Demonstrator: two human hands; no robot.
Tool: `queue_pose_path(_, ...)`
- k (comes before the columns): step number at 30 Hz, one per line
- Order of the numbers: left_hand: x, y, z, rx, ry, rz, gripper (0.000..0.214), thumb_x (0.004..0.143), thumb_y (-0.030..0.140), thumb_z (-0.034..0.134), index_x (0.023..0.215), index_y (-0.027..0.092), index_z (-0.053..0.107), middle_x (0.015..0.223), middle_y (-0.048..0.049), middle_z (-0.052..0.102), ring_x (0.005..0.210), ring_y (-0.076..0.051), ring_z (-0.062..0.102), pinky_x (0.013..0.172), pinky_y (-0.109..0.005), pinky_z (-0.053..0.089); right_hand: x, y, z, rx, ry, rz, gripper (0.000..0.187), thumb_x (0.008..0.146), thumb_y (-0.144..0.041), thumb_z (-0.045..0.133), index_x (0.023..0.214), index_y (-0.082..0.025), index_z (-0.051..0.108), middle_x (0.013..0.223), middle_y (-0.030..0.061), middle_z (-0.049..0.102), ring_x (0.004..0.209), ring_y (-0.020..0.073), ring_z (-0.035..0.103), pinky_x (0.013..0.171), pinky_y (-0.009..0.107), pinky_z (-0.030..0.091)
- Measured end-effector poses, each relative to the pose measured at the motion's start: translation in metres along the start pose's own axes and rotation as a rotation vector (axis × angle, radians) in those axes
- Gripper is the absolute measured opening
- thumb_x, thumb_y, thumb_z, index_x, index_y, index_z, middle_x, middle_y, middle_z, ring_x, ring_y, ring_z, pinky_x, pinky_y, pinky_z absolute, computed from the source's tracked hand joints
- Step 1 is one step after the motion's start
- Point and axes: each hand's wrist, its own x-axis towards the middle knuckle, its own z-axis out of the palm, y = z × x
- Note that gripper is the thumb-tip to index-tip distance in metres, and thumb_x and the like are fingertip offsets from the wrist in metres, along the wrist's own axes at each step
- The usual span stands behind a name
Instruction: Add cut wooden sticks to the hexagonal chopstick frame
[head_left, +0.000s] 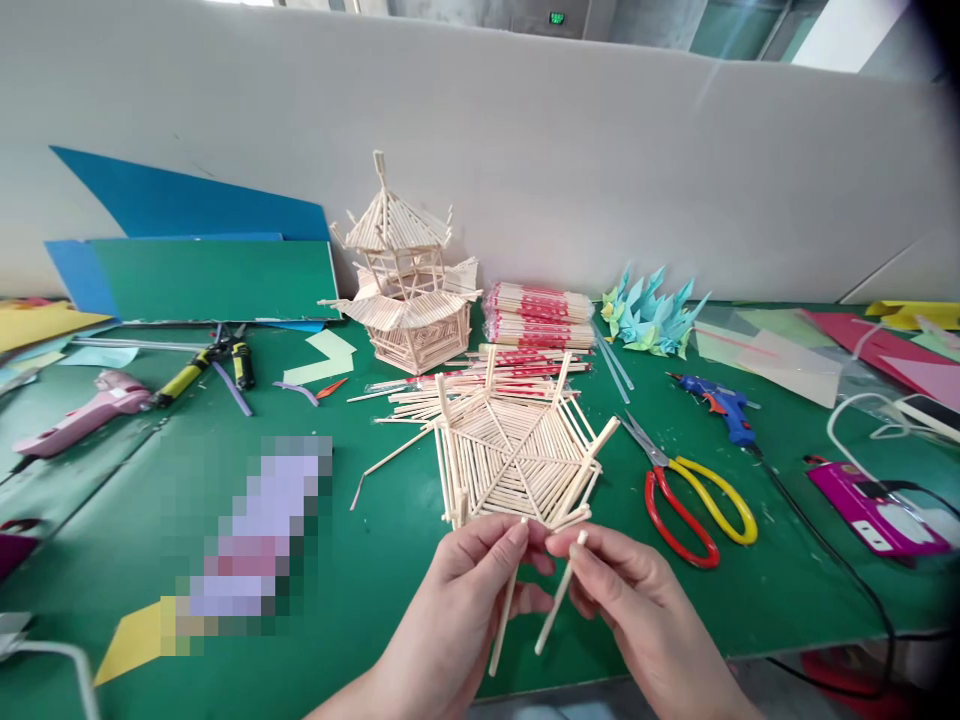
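My left hand (480, 580) pinches a short wooden stick (503, 620) between thumb and fingers. Another short wooden stick (553, 610) is gripped by my right hand (622, 580), close beside the left. Both sticks slant down toward the table's front edge. Just beyond my fingers lies a hexagonal stick frame (517, 455), its floor filled with sticks and short posts rising at its corners. A finished-looking stick pagoda (409, 280) with two roof tiers stands farther back. Loose sticks (420, 400) lie between the pagoda and the frame.
Red-and-yellow scissors (690, 500) and a blue glue gun (716, 400) lie right, with a magenta power strip (874, 505). Wrapped stick bundles (540, 315) and blue folded-paper pieces (656, 315) sit at the back. Pliers (217, 360) and a pink glue gun (82, 415) lie left.
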Motion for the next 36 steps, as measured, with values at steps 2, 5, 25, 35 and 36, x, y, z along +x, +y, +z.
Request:
queue_pose_path(2, -0.001, -0.001, -0.001, -0.027, 0.01, 0.0, 0.017, 0.078, 0.028, 0.062, 0.079, 0.012, 0.066, 0.079, -0.0064, 0.063, 0.075, -0.016, 0.056, 0.066, -0.029, 0.045, 0.003, -0.001, 0.003, -0.07, -0.032, 0.0, 0.021, 0.083, -0.036, 0.054, 0.082, -0.019, 0.067, 0.073, 0.0018, 0.057, 0.065, 0.0124, 0.049, 0.06, 0.023, 0.042)
queue_pose_path(5, -0.001, 0.0, -0.001, 0.045, 0.061, 0.037, 0.017, 0.08, 0.028, 0.06, 0.081, 0.013, 0.068, 0.075, -0.0056, 0.065, 0.076, -0.015, 0.055, 0.066, -0.026, 0.044, 0.007, -0.005, 0.007, -0.18, -0.062, -0.04, 0.028, 0.084, -0.038, 0.051, 0.072, -0.017, 0.064, 0.061, -0.0009, 0.05, 0.061, 0.0119, 0.046, 0.057, 0.022, 0.04)
queue_pose_path(25, 0.008, -0.017, -0.011, -0.097, 0.12, -0.009, 0.024, 0.071, 0.03, 0.07, 0.091, 0.018, 0.072, 0.08, -0.0066, 0.064, 0.067, -0.012, 0.056, 0.056, -0.021, 0.048, 0.017, 0.014, 0.015, -0.678, 0.007, -0.267, 0.025, 0.09, -0.026, 0.038, 0.075, -0.019, 0.057, 0.075, 0.003, 0.062, 0.069, 0.0141, 0.056, 0.063, 0.023, 0.04)
queue_pose_path(35, 0.005, -0.019, -0.01, -0.015, 0.108, 0.04, 0.029, 0.069, 0.034, 0.071, 0.094, 0.019, 0.071, 0.07, -0.0026, 0.062, 0.059, -0.01, 0.052, 0.055, -0.022, 0.045, 0.018, 0.019, 0.015, -0.592, 0.047, -0.277, 0.029, 0.089, -0.028, 0.043, 0.063, -0.018, 0.052, 0.054, -0.0034, 0.049, 0.051, 0.0086, 0.044, 0.049, 0.017, 0.034)
queue_pose_path(36, 0.005, -0.02, -0.01, -0.008, 0.104, 0.046, 0.029, 0.069, 0.034, 0.071, 0.095, 0.02, 0.071, 0.068, -0.0017, 0.061, 0.059, -0.01, 0.052, 0.055, -0.022, 0.045, 0.018, 0.019, 0.014, -0.586, 0.046, -0.279, 0.029, 0.089, -0.028, 0.043, 0.063, -0.018, 0.051, 0.053, -0.0037, 0.048, 0.05, 0.0084, 0.043, 0.048, 0.017, 0.033)
